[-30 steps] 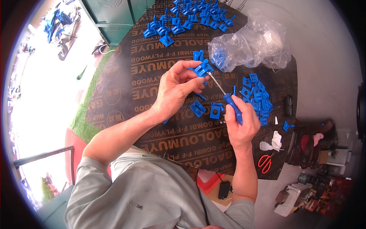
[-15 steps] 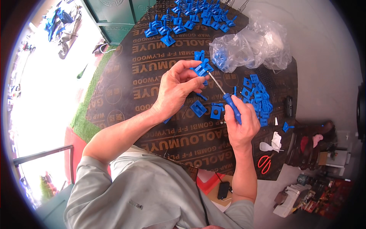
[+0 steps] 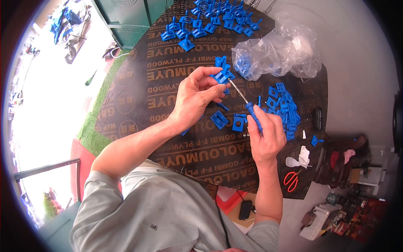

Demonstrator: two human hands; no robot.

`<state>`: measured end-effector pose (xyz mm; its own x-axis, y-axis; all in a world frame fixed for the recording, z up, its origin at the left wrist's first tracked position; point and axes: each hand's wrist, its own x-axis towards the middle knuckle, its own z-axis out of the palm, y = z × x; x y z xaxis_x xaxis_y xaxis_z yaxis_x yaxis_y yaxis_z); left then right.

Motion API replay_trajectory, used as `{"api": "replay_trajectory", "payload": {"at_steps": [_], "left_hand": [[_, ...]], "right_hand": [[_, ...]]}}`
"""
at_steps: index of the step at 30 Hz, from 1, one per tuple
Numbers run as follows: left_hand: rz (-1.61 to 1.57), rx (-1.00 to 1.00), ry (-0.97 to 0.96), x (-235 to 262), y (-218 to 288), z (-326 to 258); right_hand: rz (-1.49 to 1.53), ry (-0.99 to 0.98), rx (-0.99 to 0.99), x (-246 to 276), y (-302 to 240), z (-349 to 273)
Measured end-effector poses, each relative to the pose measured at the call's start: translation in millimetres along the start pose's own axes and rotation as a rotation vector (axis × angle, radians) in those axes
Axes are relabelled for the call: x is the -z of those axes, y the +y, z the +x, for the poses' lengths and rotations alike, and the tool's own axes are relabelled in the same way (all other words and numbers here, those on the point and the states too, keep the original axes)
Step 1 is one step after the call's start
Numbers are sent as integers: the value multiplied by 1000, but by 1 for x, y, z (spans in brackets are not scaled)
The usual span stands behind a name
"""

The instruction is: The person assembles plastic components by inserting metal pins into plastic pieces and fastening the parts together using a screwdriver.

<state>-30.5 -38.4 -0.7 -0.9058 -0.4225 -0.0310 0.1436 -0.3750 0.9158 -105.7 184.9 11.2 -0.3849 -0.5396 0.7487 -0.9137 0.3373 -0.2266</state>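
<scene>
L hand [image 3: 191, 98]: fingertips clamped on a blue part [image 3: 222, 77], thumb on near side.
R hand [image 3: 268, 136]: fingers closed round handle of a driver [image 3: 252, 111], shaft slanting up-left.
Part: held up over mid of table [image 3: 197, 172], w/ a peg-like bit sticking up.
Driver tip: at part's R edge, looks to be touching; contact too small to be sure. Step is prob. screw-turning; in or out, can't tell b/c no screw visible there.
Pinch & wrist: next move prob. calls for a firm L pinch so part doesn't twist, tip in line, R wrist turning.
Tabletop: plates [image 3: 290, 116] piled just past R hand, clear bag [image 3: 289, 50] beyond, blue pieces [image 3: 209, 28] w/ springs at far end.
</scene>
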Motion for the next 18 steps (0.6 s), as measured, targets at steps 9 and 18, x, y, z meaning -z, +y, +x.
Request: {"api": "replay_trajectory", "payload": {"at_steps": [9,18], "left_hand": [[46,2,-25,3,-2,0],[67,-59,-23,-2,0,-2]], "right_hand": [[3,4,1,0,-2,0],[377,-44,-430,5,-7,-5]]}}
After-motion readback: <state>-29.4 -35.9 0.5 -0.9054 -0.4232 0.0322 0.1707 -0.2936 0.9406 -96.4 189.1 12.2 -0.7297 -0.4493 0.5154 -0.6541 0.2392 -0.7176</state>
